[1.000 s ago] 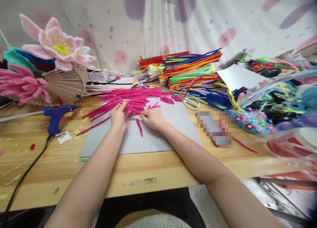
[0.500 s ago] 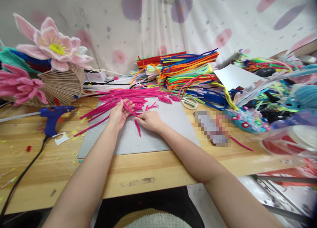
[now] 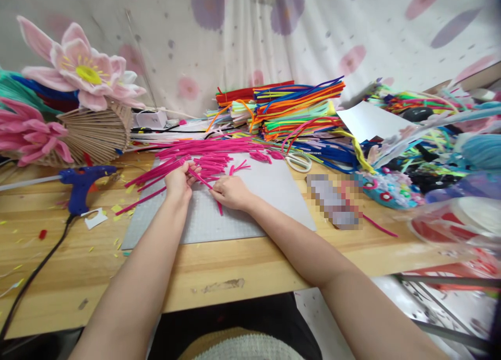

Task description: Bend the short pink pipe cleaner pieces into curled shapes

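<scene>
Between my two hands runs a magenta pipe cleaner [image 3: 201,179], slanting down to the right. My left hand [image 3: 180,181] is closed around its upper end, while my right hand [image 3: 230,192] pinches the lower end. A short magenta piece [image 3: 220,208] shows just below my right fingers. Behind both hands lies a pile of magenta pipe cleaners [image 3: 203,148], some reaching onto the grey cutting mat [image 3: 250,227]. Small bent magenta pieces [image 3: 260,156] rest on the mat's far side, with a few short cut ones [image 3: 239,167] nearer.
A blue glue gun [image 3: 82,188] with a black cord lies at left, below a large pink flower [image 3: 88,73]. Scissors [image 3: 298,163] sit right of the mat. Colourful pipe cleaner bundles [image 3: 297,109] stack at the back. A blurred-out flat object [image 3: 334,201] and a plastic tub [image 3: 450,222] are at right.
My left fingers have curled in from a more open pose and moved slightly down and left along the magenta pipe cleaner. My right hand has shifted slightly left, still pinching.
</scene>
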`<state>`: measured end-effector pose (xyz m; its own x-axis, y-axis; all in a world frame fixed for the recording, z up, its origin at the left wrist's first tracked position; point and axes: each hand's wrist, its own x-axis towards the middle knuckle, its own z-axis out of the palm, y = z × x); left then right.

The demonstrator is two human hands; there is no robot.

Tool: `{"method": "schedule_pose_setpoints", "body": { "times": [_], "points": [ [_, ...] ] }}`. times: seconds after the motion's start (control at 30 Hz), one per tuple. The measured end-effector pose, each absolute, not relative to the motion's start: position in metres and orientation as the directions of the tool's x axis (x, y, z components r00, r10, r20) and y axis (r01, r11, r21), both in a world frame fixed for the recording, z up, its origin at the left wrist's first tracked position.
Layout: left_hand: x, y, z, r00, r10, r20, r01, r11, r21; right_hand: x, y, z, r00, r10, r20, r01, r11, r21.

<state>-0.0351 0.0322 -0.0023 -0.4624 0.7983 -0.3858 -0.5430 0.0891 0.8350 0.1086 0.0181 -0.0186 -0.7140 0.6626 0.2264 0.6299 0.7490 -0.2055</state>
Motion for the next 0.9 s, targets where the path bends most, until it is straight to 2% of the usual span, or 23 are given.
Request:
{"method": "schedule_pose_setpoints", "body": {
  "times": [0.23, 0.47, 0.6, 0.77, 0.9],
  "points": [
    [-0.039, 0.032, -0.003, -0.493, 0.794, -0.355, -0.528, 0.05, 0.848, 0.109, 0.02, -0.02, -0.772, 0.595, 0.225, 0.575, 0.804, -0.151],
    [-0.04, 0.032, -0.004, -0.448, 0.829, -0.336, -0.562, 0.031, 0.826, 0.114, 0.022, -0.022, -0.729, 0.64, 0.245, 0.625, 0.767, -0.145],
    [-0.036, 0.026, -0.007, -0.382, 0.896, -0.228, -0.532, -0.011, 0.847, 0.118, 0.021, -0.027, -0.663, 0.701, 0.262, 0.678, 0.711, -0.187],
    [-0.022, 0.013, -0.01, -0.197, 0.963, -0.185, -0.403, 0.093, 0.91, 0.118, 0.02, -0.028, -0.55, 0.783, 0.29, 0.744, 0.617, -0.257],
    [-0.017, 0.009, -0.011, -0.215, 0.963, -0.161, -0.368, 0.073, 0.927, 0.118, 0.02, -0.028, -0.581, 0.766, 0.276, 0.703, 0.642, -0.304]
  ]
}}
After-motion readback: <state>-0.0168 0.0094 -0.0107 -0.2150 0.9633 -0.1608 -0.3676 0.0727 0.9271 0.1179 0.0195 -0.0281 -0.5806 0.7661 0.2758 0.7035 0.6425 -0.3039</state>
